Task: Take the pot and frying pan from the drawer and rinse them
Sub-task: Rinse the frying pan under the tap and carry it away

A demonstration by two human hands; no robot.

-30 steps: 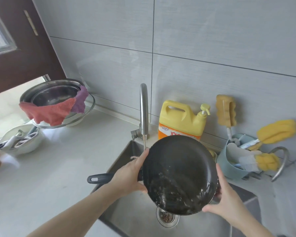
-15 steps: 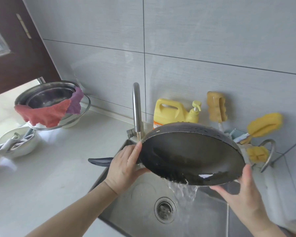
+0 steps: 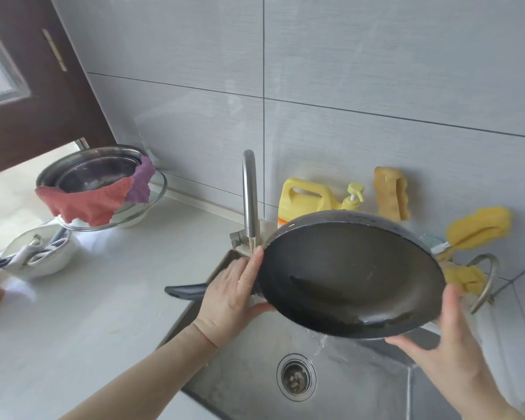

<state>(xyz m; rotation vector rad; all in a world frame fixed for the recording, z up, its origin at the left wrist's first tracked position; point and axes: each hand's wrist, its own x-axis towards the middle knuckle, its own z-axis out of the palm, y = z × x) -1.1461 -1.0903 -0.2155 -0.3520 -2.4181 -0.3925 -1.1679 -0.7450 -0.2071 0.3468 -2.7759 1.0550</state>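
Head view. Frying pan [image 3: 350, 275] held over the sink [image 3: 249, 386], tilted so its near edge dips; a thin run of water [image 3: 319, 344] falls off that edge toward the drain [image 3: 296, 378]. The pot is not identifiable with certainty; a steel bowl [image 3: 97, 171] draped with cloths [image 3: 88, 203] sits on the worktop [image 3: 73, 313] at the left, well apart.

Risks, as judged:
- Pan is wet, and the right hand only cups the rim. A slip there would drop the far side into the sink.
- Far rim sits close to the tap [image 3: 249, 195] and the yellow detergent bottle [image 3: 306, 198]; a swing back could knock either.
- Tipping faster could splash water past the sink edge onto the worktop.

Hand pose:
- Left hand [image 3: 234, 295]: its grip is closed around the root of the pan handle [image 3: 185, 291], where it meets the bowl, thumb up along the rim. Forearm runs in from lower left.
- Right hand [image 3: 443, 344]: palm under the low right rim, fingers [image 3: 450, 304] spread up its outer wall. A supporting hold on the pan, not a full wrap.
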